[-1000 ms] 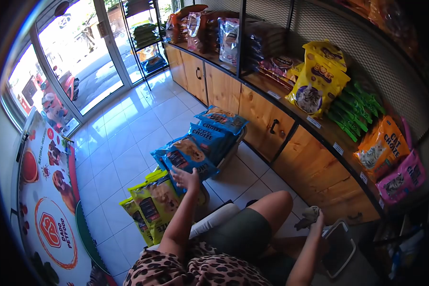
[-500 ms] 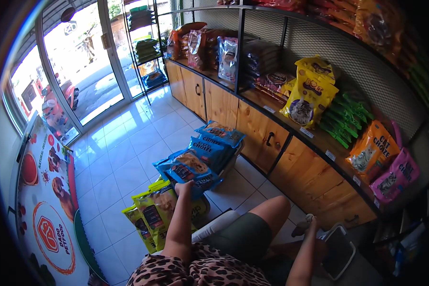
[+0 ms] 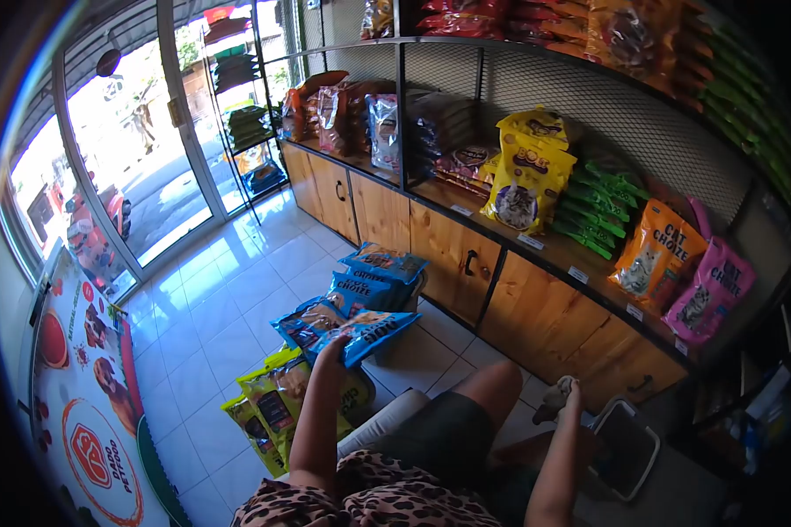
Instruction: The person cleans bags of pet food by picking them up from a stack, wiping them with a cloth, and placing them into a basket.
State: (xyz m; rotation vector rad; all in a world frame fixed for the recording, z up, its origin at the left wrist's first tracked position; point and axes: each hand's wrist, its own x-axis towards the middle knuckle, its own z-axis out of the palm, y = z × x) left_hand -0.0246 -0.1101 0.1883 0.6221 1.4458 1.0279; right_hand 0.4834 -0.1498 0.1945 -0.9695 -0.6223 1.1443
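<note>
Tiled floor (image 3: 228, 307) beside wooden cabinets (image 3: 431, 237) and glass doors (image 3: 141, 114), sunlit.

on the white banner (image 3: 61, 373), "dado petfood" stands in dark letters beneath a red logo, with "natural" in small print higher up. at the right end of the wooden shelf (image 3: 605, 274), an orange bag (image 3: 657, 255) reads "cat choize"; the pink bag (image 3: 710, 294) beside it shows "choize". a blue bag (image 3: 360, 290) on the floor reads "choize". lettering on the front blue bag (image 3: 373, 332) is foreshortened, and the shelf-edge tags (image 3: 530, 240) are too small to read.
</note>
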